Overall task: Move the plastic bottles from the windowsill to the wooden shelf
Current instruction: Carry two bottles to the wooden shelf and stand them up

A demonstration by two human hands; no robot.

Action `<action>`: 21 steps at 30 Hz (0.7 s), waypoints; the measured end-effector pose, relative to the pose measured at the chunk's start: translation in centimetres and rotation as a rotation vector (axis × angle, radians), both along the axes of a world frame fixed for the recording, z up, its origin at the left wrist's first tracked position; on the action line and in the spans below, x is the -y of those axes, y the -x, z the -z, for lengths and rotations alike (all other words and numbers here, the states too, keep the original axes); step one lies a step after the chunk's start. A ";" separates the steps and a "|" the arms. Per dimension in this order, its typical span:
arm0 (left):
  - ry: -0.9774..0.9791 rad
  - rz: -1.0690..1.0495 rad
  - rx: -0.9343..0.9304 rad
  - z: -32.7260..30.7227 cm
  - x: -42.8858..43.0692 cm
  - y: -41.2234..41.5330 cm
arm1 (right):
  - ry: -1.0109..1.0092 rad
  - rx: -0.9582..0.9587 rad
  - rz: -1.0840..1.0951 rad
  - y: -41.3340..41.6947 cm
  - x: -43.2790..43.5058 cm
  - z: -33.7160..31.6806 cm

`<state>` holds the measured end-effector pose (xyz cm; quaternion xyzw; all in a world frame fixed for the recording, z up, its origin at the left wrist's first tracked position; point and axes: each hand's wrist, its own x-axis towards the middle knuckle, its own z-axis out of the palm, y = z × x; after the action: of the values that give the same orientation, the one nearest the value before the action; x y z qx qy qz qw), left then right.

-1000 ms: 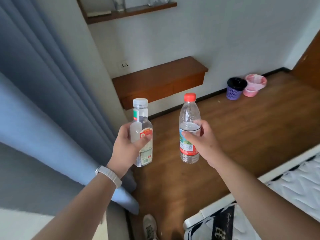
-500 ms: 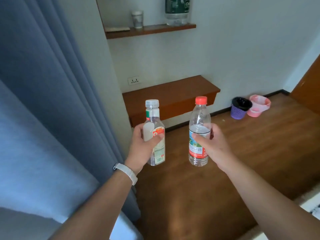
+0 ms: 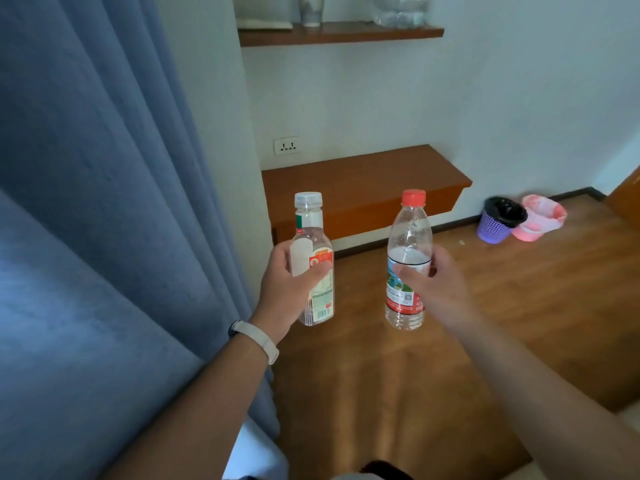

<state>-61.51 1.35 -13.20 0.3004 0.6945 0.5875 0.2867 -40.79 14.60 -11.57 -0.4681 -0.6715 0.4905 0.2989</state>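
My left hand (image 3: 287, 285) grips a square clear bottle with a white cap (image 3: 313, 233), upright at chest height. My right hand (image 3: 436, 282) grips a round clear bottle with a red cap (image 3: 408, 237) and a red label, also upright, a little water inside. Both bottles hang in the air in front of a low wooden shelf (image 3: 363, 174) fixed to the white wall. A higher wooden shelf (image 3: 339, 34) runs along the top of the frame.
A glass (image 3: 311, 8) and a large bottle (image 3: 401, 12) stand on the upper shelf. Blue curtains (image 3: 104, 202) fill the left side. A purple basket (image 3: 498, 220) and a pink bin (image 3: 540, 218) sit on the wooden floor at the right. A wall socket (image 3: 286, 145) is above the low shelf.
The view has moved closer to the wall and the shelves; the bed at the lower right has dropped out of sight. Both hands still hold their bottles upright.
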 end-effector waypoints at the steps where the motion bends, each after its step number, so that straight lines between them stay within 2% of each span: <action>1: 0.010 -0.010 -0.006 0.3 -0.2 0.3 | 0.008 0.005 -0.011 0.5 -0.5 0.3; 6: 0.063 -0.050 -0.025 0.9 -3.1 1.7 | 0.062 0.016 -0.054 2.5 -4.5 2.4; 11: 0.097 -0.110 -0.038 0.5 -9.6 2.0 | 0.078 0.001 -0.095 2.8 -11.4 3.7; 21: 0.066 -0.117 -0.105 -2.5 -25.4 0.1 | -0.064 0.069 -0.146 0.3 -28.2 1.0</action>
<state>-61.63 26.79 -10.71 0.2800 0.7441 0.5634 0.2248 -41.11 42.81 -12.53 -0.4246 -0.7292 0.4728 0.2539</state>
